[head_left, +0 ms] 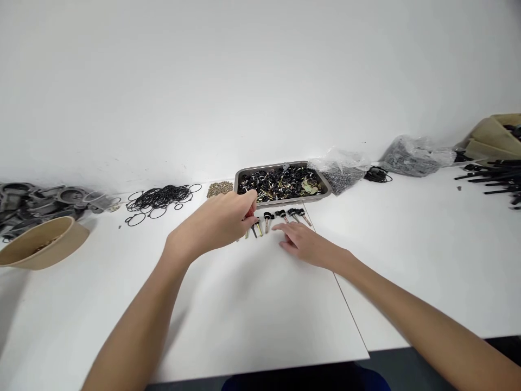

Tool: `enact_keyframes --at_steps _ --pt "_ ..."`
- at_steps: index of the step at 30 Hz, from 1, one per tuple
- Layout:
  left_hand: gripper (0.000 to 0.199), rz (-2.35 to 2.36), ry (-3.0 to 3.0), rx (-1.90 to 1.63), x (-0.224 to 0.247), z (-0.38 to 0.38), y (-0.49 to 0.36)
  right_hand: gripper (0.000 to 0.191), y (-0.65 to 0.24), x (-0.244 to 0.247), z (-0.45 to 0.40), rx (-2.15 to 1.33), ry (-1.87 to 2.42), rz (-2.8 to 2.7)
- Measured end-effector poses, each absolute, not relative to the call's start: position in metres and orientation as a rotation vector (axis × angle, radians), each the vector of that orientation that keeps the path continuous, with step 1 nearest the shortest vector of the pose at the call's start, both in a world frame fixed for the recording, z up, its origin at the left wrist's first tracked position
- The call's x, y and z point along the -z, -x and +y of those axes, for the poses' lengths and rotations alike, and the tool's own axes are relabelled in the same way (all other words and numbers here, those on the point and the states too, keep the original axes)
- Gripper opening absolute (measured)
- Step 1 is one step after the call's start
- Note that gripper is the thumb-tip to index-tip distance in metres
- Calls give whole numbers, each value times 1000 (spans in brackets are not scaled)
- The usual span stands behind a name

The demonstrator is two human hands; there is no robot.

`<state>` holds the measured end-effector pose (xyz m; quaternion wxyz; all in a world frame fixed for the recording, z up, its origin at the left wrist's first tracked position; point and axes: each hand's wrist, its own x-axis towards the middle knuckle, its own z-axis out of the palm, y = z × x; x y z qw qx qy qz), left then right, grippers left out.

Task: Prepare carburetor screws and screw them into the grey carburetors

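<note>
Two bare hands above one white surface (260,315), which has a seam running away from its near edge. Left hand (215,217): clenched around a small red object (252,212), mostly hidden by the fingers. Right hand (299,239): released, index finger extended, other fingers curled, just beside the small parts; nothing visible in its grasp.

One loose row of small black-headed parts (267,216) with slim shafts, lying on the surface between the hands and the tray. The left hand stands in the way of the row's left end and overlaps the tray's near left corner.

One tan bowl (61,244), far left, holding small brownish pieces at its bottom. Behind it, one heap of grey castings (44,202), clear plastic at its right side.

One tangle of black rings (163,197), several lying loose around it. One pile of small gold-coloured pieces (220,189), just left of the tray.

One shallow metal tray (285,203), filled with mixed black and metallic parts; pale flat discs (310,186) gathered toward its right end.

Two clear plastic bags of small dark or grey pieces: one (344,172) beside the tray, one (419,157) farther right. One black coiled bundle (377,174) between them.

One cluster of long black pieces (499,178), far right. One tan container (492,138) behind, with dark items inside. One white wall (244,81) at the back.
</note>
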<state>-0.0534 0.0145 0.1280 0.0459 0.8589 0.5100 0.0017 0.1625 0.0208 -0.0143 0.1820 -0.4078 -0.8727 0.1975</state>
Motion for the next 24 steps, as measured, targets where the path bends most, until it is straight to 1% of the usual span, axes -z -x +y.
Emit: enact_keyframes --at_steps 2,3,24 --pt "12 1552 -2621 2 -128 14 53 25 -163 16 22 -546 1139 -2479" --pt "12 1549 -2620 7 -128 14 53 24 -163 17 23 -543 1136 -2481" --pt "14 1554 -2603 -11 -128 13 54 26 -162 16 21 -496 1138 -2488"
